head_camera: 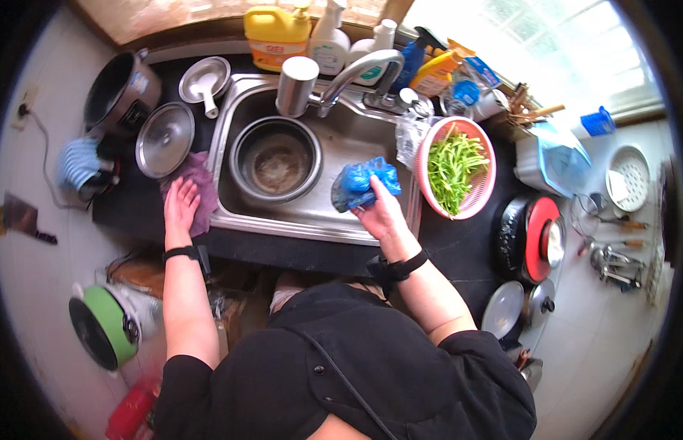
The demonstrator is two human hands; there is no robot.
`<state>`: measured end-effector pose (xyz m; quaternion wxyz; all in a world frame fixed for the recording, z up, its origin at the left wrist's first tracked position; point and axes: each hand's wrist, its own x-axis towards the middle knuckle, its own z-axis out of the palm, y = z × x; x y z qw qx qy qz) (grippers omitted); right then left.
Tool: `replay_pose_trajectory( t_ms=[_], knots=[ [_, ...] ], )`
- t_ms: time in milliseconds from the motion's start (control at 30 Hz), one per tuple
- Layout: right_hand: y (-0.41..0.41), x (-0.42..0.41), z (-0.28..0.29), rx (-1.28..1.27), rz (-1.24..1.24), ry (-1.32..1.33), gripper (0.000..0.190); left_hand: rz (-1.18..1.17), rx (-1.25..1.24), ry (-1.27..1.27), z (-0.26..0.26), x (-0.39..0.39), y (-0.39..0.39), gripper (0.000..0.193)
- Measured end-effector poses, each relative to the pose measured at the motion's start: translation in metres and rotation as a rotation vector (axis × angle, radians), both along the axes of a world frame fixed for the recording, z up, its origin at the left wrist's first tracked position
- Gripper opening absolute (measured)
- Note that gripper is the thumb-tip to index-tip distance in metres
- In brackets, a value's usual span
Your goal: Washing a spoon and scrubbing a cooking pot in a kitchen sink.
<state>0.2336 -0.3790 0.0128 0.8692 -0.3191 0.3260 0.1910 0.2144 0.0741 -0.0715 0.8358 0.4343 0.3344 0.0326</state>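
Note:
My left hand [182, 206] rests on or just above a crumpled purple cloth [205, 190], left of the sink; its fingers are extended and nothing shows in its grasp. Over the right part of the stainless steel sink [350, 146], my right hand [386, 217] holds a bunched blue plastic bag [377, 170]. Something dark shows at the bag's left side, but I cannot tell what. A round metal pot [235, 164] sits in the sink, its bottom stained brown. Beside the sink's right edge, a pink plastic colander [423, 190] holds cut green vegetable stems [457, 165].
A chrome faucet [350, 71] arches over the sink's back, near a metal cylinder [297, 82]. Cleaning bottles, including a yellow jug [276, 38], line the windowsill. Left stand a deep pot [113, 91] and a metal lid [165, 140]; a red-topped pot [537, 239] stands right.

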Motion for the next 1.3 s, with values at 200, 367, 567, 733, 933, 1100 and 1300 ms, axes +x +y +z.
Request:
replay_pose_trajectory(
  t_ms=[200,367,567,733,933,1100,1300],
  knots=[
    [0.01,-0.012,0.002,-0.094,-0.113,0.01,0.037,-0.008,-0.02,0.166,-0.026,0.002,0.012,0.035],
    [0.02,-0.008,0.0,-0.077,-0.19,0.009,0.039,-0.182,0.827,0.159,0.018,0.01,-0.018,0.029],
    [0.012,-0.012,0.005,-0.127,-0.168,-0.024,0.037,-0.494,2.051,0.22,-0.009,-0.015,-0.023,0.049],
    [0.007,-0.019,0.011,-0.133,-0.17,-0.036,0.036,-0.647,1.907,0.3,-0.001,-0.011,-0.021,0.053],
    [-0.01,-0.018,-0.001,-0.092,-0.113,-0.025,0.035,-0.575,2.009,0.271,-0.005,-0.037,-0.023,0.059],
    [-0.017,-0.016,0.001,-0.074,-0.087,-0.058,0.036,-0.513,1.735,0.271,0.021,-0.026,-0.031,0.058],
    [-0.026,-0.01,0.006,-0.035,-0.097,-0.036,0.038,-0.582,1.705,0.49,0.013,-0.034,-0.053,0.058]
  ],
)
